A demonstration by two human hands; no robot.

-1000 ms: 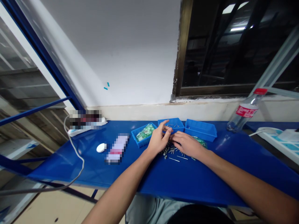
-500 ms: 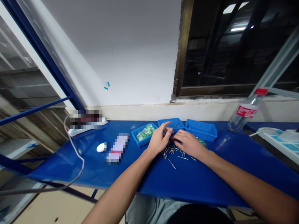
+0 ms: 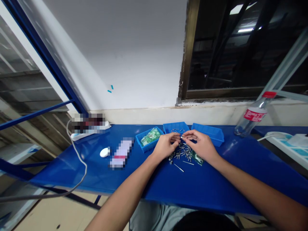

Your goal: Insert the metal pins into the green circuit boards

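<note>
My left hand (image 3: pixel 167 144) and my right hand (image 3: pixel 201 145) nearly meet at the fingertips above a pile of small thin metal pins with thicker ends (image 3: pixel 184 150). A tiny shiny metal piece (image 3: pixel 181 137) shows at the pinched right fingertips. My left fingers are curled with the thumb against them; what they grip is too small to make out. Loose metal pins (image 3: pixel 179 167) lie in front of the pile. A small green-printed clear bag (image 3: pixel 197 158) rests beside the pile, partly under my right hand.
Behind my hands stand a blue bin with green-printed packets (image 3: pixel 143 149), a blue bin with several pins (image 3: pixel 169 127) and another blue bin (image 3: pixel 211 131). A plastic bottle (image 3: pixel 254 115) stands right. A blurred phone-like object (image 3: pixel 121 154), a white round object (image 3: pixel 104 152) and a cable (image 3: pixel 84 166) are left.
My right hand has lifted off the pile and turned, its fingertips now pinched opposite the left hand's. My left fingers have curled in. More of the pile and the small bag show.
</note>
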